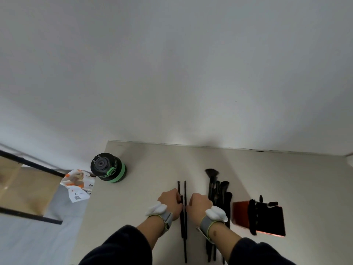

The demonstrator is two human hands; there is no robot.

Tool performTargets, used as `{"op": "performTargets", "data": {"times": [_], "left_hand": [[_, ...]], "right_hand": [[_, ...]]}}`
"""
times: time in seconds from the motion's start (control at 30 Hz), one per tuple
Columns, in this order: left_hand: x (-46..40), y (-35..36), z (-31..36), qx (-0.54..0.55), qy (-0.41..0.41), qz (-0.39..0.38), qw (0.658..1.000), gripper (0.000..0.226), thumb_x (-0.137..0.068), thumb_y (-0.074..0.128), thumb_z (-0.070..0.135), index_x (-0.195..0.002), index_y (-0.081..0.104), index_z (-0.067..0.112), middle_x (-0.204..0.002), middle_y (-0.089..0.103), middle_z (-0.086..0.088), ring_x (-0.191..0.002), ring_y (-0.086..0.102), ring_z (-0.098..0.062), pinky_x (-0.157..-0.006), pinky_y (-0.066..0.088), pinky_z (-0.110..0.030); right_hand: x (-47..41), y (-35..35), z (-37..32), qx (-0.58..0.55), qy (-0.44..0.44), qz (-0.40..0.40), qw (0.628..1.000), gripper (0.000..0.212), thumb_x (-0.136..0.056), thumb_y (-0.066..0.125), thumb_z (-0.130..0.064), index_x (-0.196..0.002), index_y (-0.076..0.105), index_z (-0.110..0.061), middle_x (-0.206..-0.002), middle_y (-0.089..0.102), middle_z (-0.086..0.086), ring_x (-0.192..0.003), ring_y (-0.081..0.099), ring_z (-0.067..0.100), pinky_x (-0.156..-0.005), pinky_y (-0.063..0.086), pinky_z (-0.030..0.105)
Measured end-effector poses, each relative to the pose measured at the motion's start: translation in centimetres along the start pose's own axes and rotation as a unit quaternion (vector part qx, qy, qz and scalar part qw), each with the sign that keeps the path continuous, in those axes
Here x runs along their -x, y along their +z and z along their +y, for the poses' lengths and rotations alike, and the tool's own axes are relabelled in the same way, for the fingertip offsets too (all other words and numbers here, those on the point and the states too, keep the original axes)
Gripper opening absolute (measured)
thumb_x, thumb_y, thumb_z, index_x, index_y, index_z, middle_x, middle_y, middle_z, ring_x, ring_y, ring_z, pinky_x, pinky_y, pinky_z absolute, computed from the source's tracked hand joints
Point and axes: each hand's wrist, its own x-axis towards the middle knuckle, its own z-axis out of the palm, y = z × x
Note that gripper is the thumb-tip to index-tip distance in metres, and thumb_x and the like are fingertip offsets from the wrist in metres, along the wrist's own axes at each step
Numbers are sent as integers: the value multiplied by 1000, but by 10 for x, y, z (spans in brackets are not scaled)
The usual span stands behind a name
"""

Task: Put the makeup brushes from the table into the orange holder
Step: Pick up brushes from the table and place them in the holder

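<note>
Two thin black makeup brushes (pixel 185 188) lie side by side, pointing away from me, in the middle of the table (pixel 152 165). My left hand (pixel 169 200) curls its fingers round the left one. My right hand (pixel 200 202) has its fingers curled against the right one, seemingly pinching it. A pile of several black brushes (pixel 218 188), one with a fan head, lies just right of my right hand. The orange holder (pixel 240 213) stands further right with a few dark brushes (pixel 253 215) in it.
A black and green cylindrical device (pixel 108 168) stands at the table's far left corner. A printed paper bag (pixel 79 186) hangs off the left edge. The wall runs along the table's back edge. A cardboard box on a dark frame (pixel 24 188) is at the left.
</note>
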Motion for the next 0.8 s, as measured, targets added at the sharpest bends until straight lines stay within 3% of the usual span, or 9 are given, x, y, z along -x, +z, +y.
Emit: {"op": "performTargets", "data": {"times": [0.23,0.3,0.37,0.47,0.53,0.6,0.7,0.8], "left_hand": [[1,3,9,8,-29,26,999,22,-78,66,26,-98,59,23,-99,66,0,-87,63,-20,-69,46,-25],[0,3,9,6,-39,24,999,25,-76,67,25,-101,59,24,-101,65,0,-88,62,-19,-68,43,-23],[0,1,11,-5,-47,16,999,24,-75,67,26,-99,62,24,-100,65,2,-87,61,-18,-68,42,-22],[3,-5,13,-26,-51,7,998,10,-73,67,34,-71,63,24,-72,61,4,-63,55,-14,-53,38,-19],[5,-6,14,-36,-57,6,998,25,-69,66,35,-53,52,22,-53,51,6,-46,46,-12,-41,30,-18],[7,-6,15,-42,-52,3,998,23,-66,65,34,-53,50,22,-51,49,6,-43,44,-10,-40,29,-18],[10,-6,14,-46,-35,-5,998,19,-67,63,34,-58,53,20,-54,50,6,-47,48,-13,-43,34,-19],[9,-6,12,-51,-22,-6,998,13,-72,62,33,-67,58,22,-57,50,8,-58,55,-17,-54,40,-19]], "right_hand": [[3,2,-3,3,-23,4,1000,15,-90,51,-19,-95,63,-12,-102,69,9,-93,67,28,-64,40,26],[4,1,-2,3,-30,1,1000,10,-91,51,-20,-86,58,-15,-102,68,9,-94,66,29,-65,42,27],[4,-2,0,4,-28,-4,1000,19,-91,52,-20,-74,45,-17,-97,66,7,-94,66,28,-64,43,27],[3,-7,5,6,-16,-7,1000,33,-89,55,-21,-65,33,-18,-75,52,2,-89,65,28,-65,46,28],[4,-9,7,11,-9,1,1000,34,-89,55,-21,-64,33,-18,-84,61,5,-88,65,28,-64,46,28],[7,-11,8,12,-5,9,1000,31,-89,55,-21,-65,35,-17,-94,66,9,-91,67,28,-62,43,27],[11,-13,12,3,4,20,1000,34,-88,56,-21,-62,35,-17,-68,50,0,-73,60,23,-56,39,24],[14,-20,17,-28,12,38,999,34,-84,59,-27,-63,34,-19,-64,40,-3,-58,45,16,-43,28,22]]}}
